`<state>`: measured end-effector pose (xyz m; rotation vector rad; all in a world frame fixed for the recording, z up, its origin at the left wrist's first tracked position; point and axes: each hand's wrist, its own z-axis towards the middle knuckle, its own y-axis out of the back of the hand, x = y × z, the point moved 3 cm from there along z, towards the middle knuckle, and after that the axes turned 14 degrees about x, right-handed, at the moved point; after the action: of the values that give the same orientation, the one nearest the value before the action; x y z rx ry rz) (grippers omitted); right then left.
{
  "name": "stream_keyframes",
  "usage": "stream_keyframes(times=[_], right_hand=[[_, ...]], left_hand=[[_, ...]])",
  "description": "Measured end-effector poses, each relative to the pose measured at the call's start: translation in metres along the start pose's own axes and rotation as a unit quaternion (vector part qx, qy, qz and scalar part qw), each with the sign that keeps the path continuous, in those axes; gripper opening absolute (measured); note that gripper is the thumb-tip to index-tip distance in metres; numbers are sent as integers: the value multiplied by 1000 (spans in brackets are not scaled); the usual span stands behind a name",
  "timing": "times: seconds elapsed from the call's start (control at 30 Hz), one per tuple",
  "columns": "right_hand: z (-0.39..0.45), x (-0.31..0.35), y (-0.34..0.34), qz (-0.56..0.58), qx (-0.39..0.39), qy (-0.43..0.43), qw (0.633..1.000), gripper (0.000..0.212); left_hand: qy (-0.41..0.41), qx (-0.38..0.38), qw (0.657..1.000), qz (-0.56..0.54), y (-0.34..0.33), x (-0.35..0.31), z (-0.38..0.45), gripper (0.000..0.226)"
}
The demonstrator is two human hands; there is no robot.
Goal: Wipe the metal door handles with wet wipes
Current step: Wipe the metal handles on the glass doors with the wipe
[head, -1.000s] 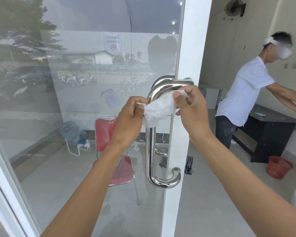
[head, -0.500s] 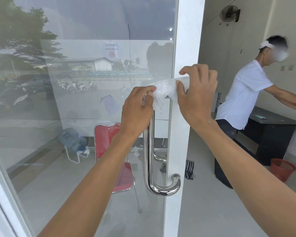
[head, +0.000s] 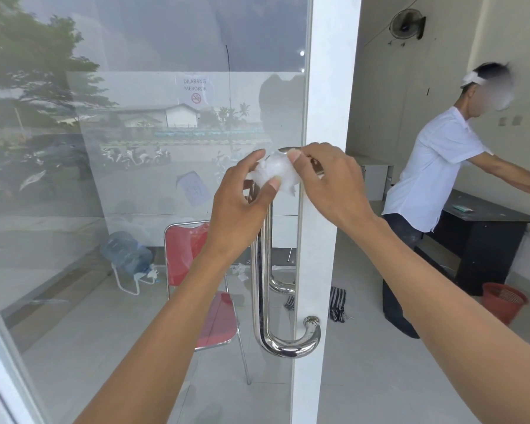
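Both hands hold one wet wipe (head: 277, 172) against the upper bend of the steel pull handle (head: 263, 270), which is mounted on the white door stile (head: 322, 117) of the glass door (head: 135, 179). The left hand (head: 239, 206) pinches the wipe's left side between thumb and forefinger. The right hand (head: 331, 185) pinches its right side with curled fingers. This two-sided hold appears intended to wrap the wipe around the tube so that it contacts the full circumference. The straight shaft and lower bend below the hands are exposed and appear not yet covered. The wipe is bunched; whether it fully encircles the tube cannot be determined.
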<state>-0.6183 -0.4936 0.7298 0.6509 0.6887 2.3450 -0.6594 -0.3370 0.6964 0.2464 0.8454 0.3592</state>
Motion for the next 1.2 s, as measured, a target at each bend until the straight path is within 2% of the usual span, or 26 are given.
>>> stream_keyframes(times=[0.1, 0.2, 0.27, 0.37, 0.43, 0.5, 0.63, 1.0, 1.2], right_hand=[[1, -1, 6, 77, 8, -53, 996, 41], [5, 5, 9, 52, 29, -86, 994, 51], [8, 7, 9, 28, 41, -80, 996, 44], [9, 7, 3, -22, 94, 0, 995, 31], [4, 1, 1, -55, 107, 64, 991, 35], [-2, -9, 2, -92, 80, 101, 987, 40], [-7, -13, 1, -175, 46, 132, 975, 43], [-1, 27, -32, -361, 49, 220, 905, 28], [-20, 31, -54, -408, 27, 278, 869, 26]], left_hand=[[11, -23, 999, -33, 1, -1, -5, 34], [18, -38, 998, -54, 0, -3, -5, 32], [26, -36, 997, -55, -3, -3, -6, 33], [38, -37, 996, -73, -6, -1, -8, 31], [44, -38, 995, -81, -6, 3, -12, 30], [47, -38, 994, -86, -5, 8, -15, 31], [61, -44, 994, -82, 2, 13, -20, 37], [116, -70, 985, -112, 2, 35, -33, 42], [127, -76, 982, -116, 4, 41, -43, 43]])
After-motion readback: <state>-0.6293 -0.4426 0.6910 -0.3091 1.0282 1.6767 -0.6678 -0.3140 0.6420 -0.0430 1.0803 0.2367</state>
